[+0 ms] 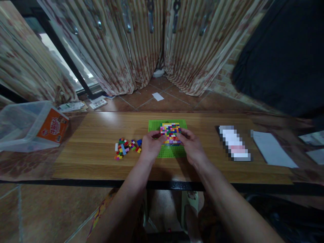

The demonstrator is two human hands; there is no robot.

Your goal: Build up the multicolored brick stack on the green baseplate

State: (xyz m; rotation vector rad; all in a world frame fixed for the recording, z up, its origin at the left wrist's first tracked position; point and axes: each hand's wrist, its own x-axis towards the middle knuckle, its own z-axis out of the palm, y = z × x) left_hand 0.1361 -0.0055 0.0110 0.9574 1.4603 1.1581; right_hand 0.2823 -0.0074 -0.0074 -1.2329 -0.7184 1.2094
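Observation:
A block of small multicoloured toy bricks is over the green studded baseplate in the middle of the table. My left hand grips the block's left side, its thumb on the near part and its fingers curled behind. From the right, my right hand closes on the opposite side in much the same way. Whether the block rests on the baseplate or is held just above it, I cannot tell. Left of my left hand lies a loose pile of toy bricks, with a few pieces close to my knuckles.
The wooden table has a pixelated phone-like object and a white sheet of paper at right. A clear plastic tub with an orange label stands left. Beyond the table, curtains hang to the tiled floor.

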